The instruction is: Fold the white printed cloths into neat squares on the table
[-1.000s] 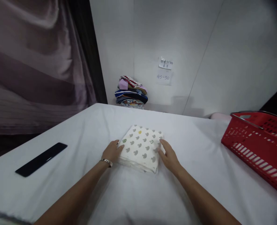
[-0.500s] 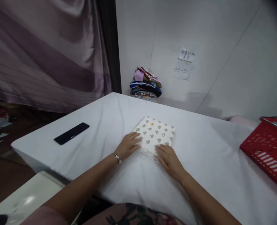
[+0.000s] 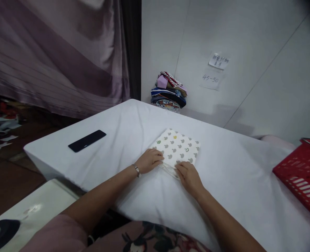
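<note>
A folded white cloth with grey, green and yellow printed shapes lies flat on the white-covered table. My left hand grips its near left corner, fingers bent together over the edge. At the near right corner, my right hand pinches the same cloth, thumb beneath the fingers. Between the two hands the layered near edge of the cloth shows. The undersides of the fingertips are hidden.
A black phone lies on the table's left part. The red basket stands at the right edge. Folded clothes are stacked beyond the far edge, by the wall with paper notes. A white surface is at lower left.
The fingers of both hands have gone from spread on the cloth to closed at its near corners. The camera view has turned slightly left.
</note>
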The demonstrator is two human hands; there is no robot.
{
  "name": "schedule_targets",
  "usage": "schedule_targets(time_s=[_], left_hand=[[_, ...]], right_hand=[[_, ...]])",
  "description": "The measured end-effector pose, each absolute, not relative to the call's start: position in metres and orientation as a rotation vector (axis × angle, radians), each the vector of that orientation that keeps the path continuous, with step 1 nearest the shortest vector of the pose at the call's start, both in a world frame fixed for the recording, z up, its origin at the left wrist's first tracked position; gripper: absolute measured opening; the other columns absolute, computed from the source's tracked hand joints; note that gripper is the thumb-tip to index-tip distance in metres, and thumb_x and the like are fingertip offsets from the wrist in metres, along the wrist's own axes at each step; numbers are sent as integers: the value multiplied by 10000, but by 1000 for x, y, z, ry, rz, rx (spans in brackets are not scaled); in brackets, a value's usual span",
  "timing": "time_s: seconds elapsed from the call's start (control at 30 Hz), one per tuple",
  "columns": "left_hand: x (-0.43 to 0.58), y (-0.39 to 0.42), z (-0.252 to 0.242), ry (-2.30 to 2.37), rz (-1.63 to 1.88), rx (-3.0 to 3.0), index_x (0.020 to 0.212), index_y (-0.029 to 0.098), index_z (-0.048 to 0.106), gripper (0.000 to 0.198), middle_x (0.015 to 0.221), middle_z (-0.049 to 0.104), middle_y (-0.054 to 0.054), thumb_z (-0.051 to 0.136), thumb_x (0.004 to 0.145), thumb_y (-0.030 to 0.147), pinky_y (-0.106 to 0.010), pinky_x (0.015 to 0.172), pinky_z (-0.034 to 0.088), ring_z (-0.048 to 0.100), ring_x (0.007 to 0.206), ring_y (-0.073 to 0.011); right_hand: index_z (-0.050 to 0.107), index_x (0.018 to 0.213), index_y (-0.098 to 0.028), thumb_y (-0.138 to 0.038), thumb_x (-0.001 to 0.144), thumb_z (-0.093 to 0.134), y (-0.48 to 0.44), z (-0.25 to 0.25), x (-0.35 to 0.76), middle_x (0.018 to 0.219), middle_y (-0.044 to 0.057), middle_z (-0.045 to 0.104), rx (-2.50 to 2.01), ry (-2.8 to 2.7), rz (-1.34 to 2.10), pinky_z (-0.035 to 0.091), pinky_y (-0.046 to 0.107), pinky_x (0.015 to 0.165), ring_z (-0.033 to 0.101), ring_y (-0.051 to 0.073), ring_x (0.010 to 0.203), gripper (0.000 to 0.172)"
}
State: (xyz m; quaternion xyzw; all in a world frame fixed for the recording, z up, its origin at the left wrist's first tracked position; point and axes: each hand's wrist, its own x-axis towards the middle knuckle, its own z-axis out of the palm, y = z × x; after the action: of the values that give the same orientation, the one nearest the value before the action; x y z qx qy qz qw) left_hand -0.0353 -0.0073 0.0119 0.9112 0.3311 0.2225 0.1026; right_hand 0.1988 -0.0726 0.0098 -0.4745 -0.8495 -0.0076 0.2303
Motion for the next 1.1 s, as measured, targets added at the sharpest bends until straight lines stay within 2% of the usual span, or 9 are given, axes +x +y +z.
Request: schedule_targets(time_s=[0.3,0.57,0.73,1.1], left_hand=[[-33,-6,14,986,659,2684,886,239,653,247,930,601,-20,416,902,307,-319,808,352,497,878,-152],[-33,-8,15,981,646,2700,877,237,641,201,934,593,-20,447,885,289,-316,809,347,495,885,-157],[-34,-5,15,932,594,2759,910,240,625,153,959,586,-20,484,865,280,-314,813,340,490,911,-165],[-26,-7,20,983,591,2767,772,195,596,244,849,577,-20,398,900,258,-304,774,347,483,831,-153]], right_hand=[[611,973,-194,-221,880,449,-74,10,195,883,66,594,-1341,-2396,-46,380,306,708,505,185,793,189],[626,939,-205,-207,895,394,-72,14,195,833,60,590,-1379,-2373,34,390,305,700,515,188,783,236],[615,951,-192,-235,886,425,-75,16,193,879,73,589,-1389,-2410,12,392,315,713,506,194,793,205],[623,894,-209,-247,880,447,-72,16,192,839,50,581,-1428,-2365,92,408,297,721,517,183,797,180]])
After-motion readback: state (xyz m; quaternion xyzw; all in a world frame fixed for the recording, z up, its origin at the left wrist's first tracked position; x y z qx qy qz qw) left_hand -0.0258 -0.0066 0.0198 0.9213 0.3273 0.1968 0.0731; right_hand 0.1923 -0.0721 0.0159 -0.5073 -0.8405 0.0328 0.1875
